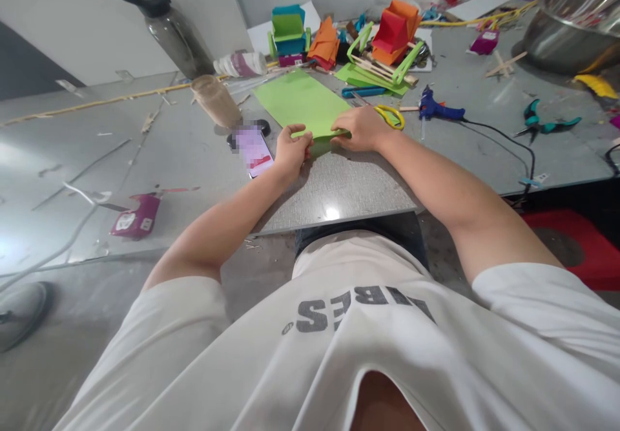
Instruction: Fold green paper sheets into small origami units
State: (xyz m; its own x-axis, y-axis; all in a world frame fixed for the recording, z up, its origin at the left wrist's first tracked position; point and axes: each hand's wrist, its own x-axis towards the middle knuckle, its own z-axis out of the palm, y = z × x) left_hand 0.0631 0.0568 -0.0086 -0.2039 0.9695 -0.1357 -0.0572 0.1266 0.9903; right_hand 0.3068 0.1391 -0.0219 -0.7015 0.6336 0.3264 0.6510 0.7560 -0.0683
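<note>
A light green sheet of paper lies on the grey table in front of me, its near edge curled up. My left hand pinches that edge at its left end between thumb and fingers. At the right end of the same edge, my right hand has its fingers closed on the paper. Yellow-handled scissors lie just beyond my right hand, beside a blue cutter. A phone with a lit screen rests left of my left hand.
A jar and a dark bottle stand at the back left. Small paper chairs are behind the sheet. A blue glue gun, teal pliers and a metal bowl are on the right.
</note>
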